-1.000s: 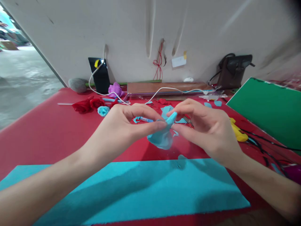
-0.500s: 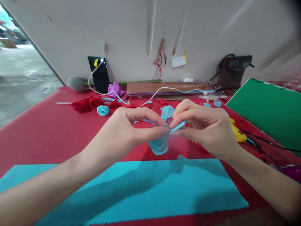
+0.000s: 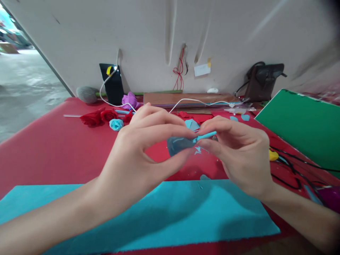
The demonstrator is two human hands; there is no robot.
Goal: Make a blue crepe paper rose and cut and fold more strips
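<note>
Above the table my left hand [image 3: 140, 150] pinches a blue paper petal [image 3: 177, 144] between thumb and forefinger, its wide end pointing left. My right hand [image 3: 243, 152] is closed at the thumb and fingertips on a thin light-blue stem [image 3: 209, 135], which sticks out to the right. Petal and stem meet between the fingertips of both hands; the exact join is partly hidden. Beneath the hands lies a sheet of blue crepe paper [image 3: 170, 219] on the red tabletop [image 3: 53, 148]. Small blue paper scraps [image 3: 198, 150] lie just behind the fingers.
Red paper roses [image 3: 92, 117], a blue paper rose [image 3: 116, 124] and a purple flower [image 3: 130, 100] lie at the back left. A phone [image 3: 113, 85] leans on the wall. At the right are a green board [image 3: 302, 124], a yellow-handled tool [image 3: 273, 155] and black cables [image 3: 294, 170].
The petal has swung up from hanging down to lying nearly level. The stem now sits slightly higher and further right. My left hand has turned and opened wider behind the pinch.
</note>
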